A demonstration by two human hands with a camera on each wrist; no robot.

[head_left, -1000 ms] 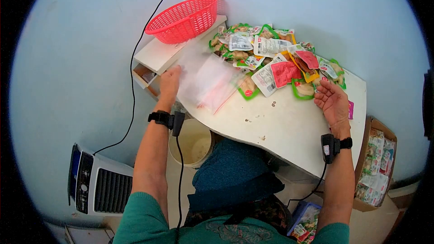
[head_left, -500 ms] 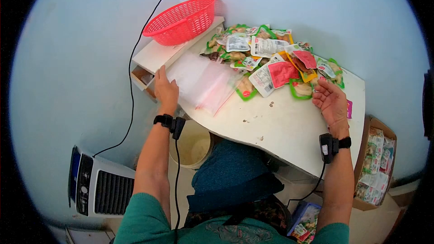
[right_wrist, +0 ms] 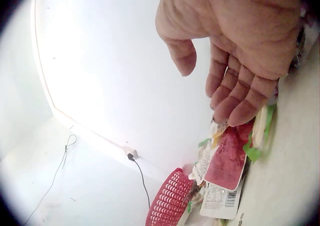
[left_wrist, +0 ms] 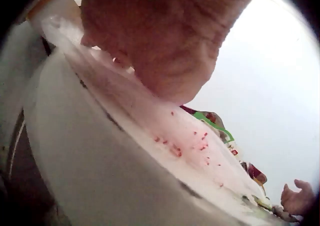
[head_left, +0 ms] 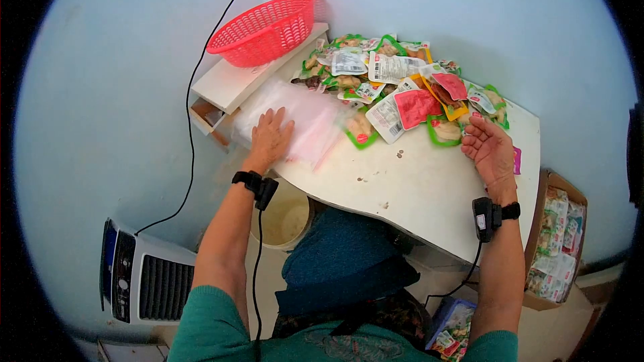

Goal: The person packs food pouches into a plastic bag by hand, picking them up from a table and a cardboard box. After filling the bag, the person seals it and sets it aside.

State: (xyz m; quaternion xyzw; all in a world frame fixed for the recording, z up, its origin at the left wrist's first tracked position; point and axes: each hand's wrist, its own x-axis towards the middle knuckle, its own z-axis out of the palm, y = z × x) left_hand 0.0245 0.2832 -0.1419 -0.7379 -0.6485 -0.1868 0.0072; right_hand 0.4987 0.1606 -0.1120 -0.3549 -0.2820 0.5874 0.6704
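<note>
In the head view, my left hand (head_left: 272, 139) lies with spread fingers over a stack of clear plastic bags (head_left: 310, 115) at the table's left part. The left wrist view shows that hand's heel close over the bags (left_wrist: 190, 141), which have small red marks. My right hand (head_left: 488, 151) rests at the table's right side, palm turned up and fingers loosely bent, holding nothing. Beside it is a heap of sealed food packets, among them a red packet (head_left: 416, 107) and a green-edged packet (head_left: 444, 132). The right wrist view shows the right palm (right_wrist: 245, 41) bare above the packets.
A red plastic basket (head_left: 268, 32) stands on a white raised shelf (head_left: 231, 87) with an open compartment below. Under the table edge is a pale bucket (head_left: 285, 218). A cardboard box (head_left: 537, 261) of packets stands at right, a blue crate (head_left: 439, 322) of packets on the floor.
My left hand has moved from the left edge of the plastic bags rightward onto them. The bags, blurred and raised earlier, now lie flatter. My right hand stays in place.
</note>
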